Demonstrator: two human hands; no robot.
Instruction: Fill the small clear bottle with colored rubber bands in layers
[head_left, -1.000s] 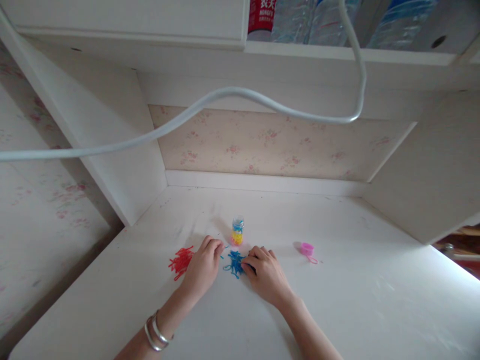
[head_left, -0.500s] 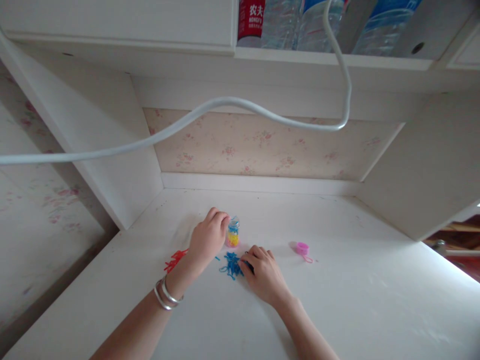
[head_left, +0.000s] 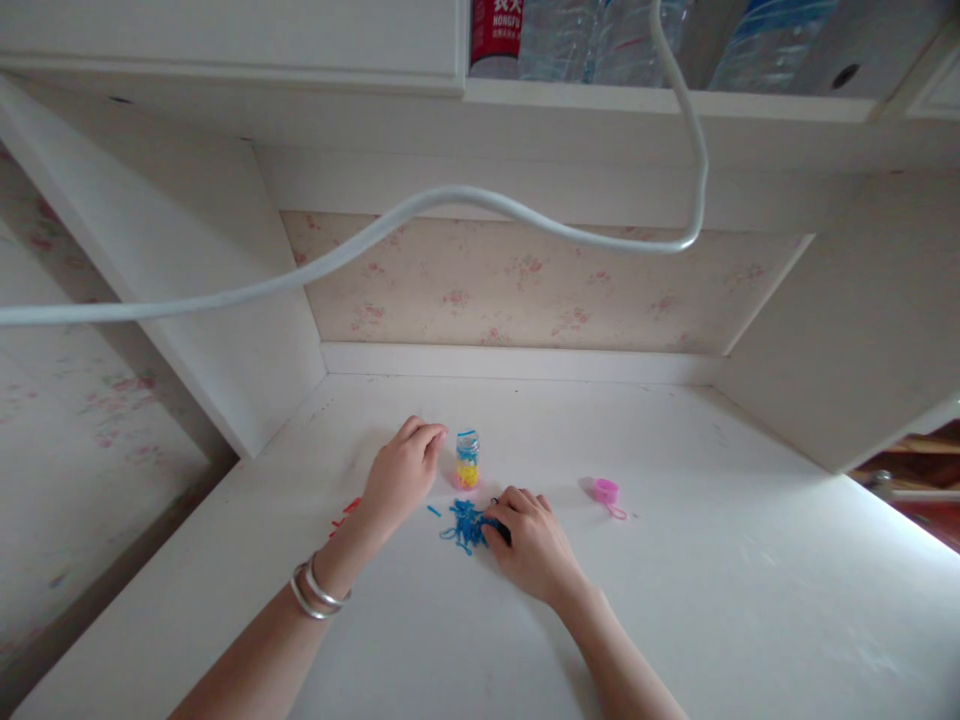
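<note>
A small clear bottle (head_left: 466, 462) stands upright on the white desk, with pink, yellow and blue layers of little bands inside. One blue band lies across its open mouth. My left hand (head_left: 405, 468), two silver bangles on its wrist, is just left of the bottle and apart from it, fingers closed with nothing visible in them. In front of the bottle lies a loose pile of blue rubber bands (head_left: 466, 524). My right hand (head_left: 527, 540) rests at the pile's right side, its curled fingers on some bands; the fingertips are partly hidden.
Red bands (head_left: 346, 512) lie partly behind my left forearm. A pink cap with a loop (head_left: 606, 493) sits to the right. A white cable (head_left: 465, 197) hangs across the view, under a shelf with plastic bottles (head_left: 559, 40). Side panels (head_left: 847, 330) bound the desk.
My left hand has drawn back left from the bottle's mouth, leaving a blue band across it. My right hand stays at the blue pile. The view has shifted slightly.
</note>
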